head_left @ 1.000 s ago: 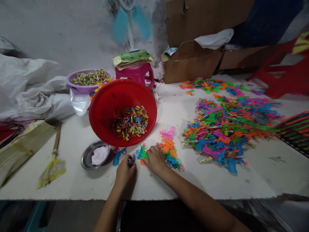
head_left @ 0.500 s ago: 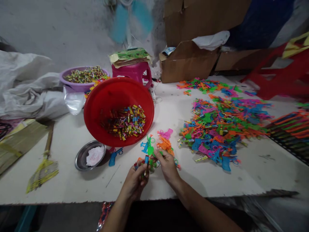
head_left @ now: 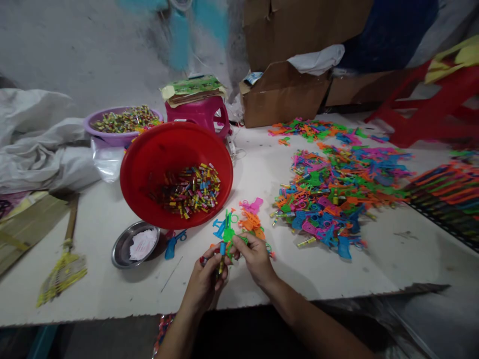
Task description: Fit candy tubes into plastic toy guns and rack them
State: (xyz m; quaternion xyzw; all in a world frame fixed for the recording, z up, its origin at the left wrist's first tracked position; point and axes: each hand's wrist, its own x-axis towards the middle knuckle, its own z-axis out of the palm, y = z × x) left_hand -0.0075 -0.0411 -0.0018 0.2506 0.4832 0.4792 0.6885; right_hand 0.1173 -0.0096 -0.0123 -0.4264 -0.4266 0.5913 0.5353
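Observation:
My left hand (head_left: pixel 205 275) is closed around several small tubes in bright wrappers, and one tube with a blue end (head_left: pixel 223 248) sticks up past the thumb. Close beside it, my right hand (head_left: pixel 257 258) pinches a green plastic toy gun (head_left: pixel 228 234). The tube's blue end meets or nearly touches the green toy gun; fingers hide the exact contact. Just beyond my hands lie orange toy guns (head_left: pixel 251 222), a pink one (head_left: pixel 251 205) and a blue plastic piece (head_left: pixel 218 229). Left of my hands rests a blue toy gun (head_left: pixel 173 245).
A tilted red basin (head_left: pixel 142 164) holds many wrapped tubes. Near it stands a metal bowl (head_left: pixel 120 249) with paper slips. A big heap of coloured toy guns (head_left: pixel 329 199) spreads to the right. At left lies a yellow brush (head_left: pixel 63 274); cardboard boxes (head_left: pixel 284 97) stand behind.
The view has shifted slightly, so the table things sit further left. My hands stay together, still holding the tubes and the green toy gun.

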